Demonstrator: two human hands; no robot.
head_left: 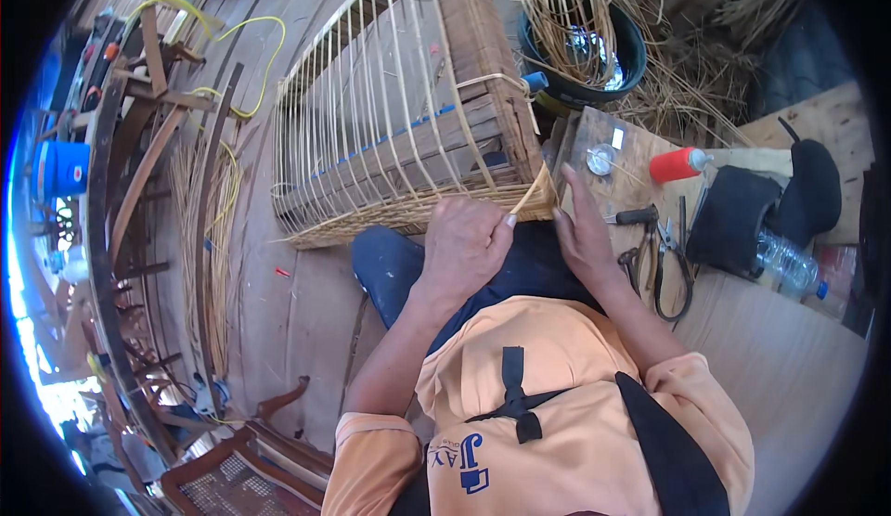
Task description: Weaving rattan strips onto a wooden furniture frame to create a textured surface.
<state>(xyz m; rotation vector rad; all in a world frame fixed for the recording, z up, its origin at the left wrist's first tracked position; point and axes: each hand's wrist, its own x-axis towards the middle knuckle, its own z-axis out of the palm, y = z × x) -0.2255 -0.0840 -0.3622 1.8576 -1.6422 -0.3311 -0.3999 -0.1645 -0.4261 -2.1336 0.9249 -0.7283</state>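
Over your dark-trousered lap (394,270), your left hand (467,238) is closed in a pinch on a pale cane strip (523,203), while your right hand (585,238) is loosely spread, thumb apart from fingers, at the near corner of the wooden frame (492,61), though you cannot tell whether it presses there. That frame, strung with cane strands, rises just ahead of you; pliers (665,237) and a red bottle (673,165) lie to your right, and farther off stands a dark bucket (634,72) of coiled cane (568,29).
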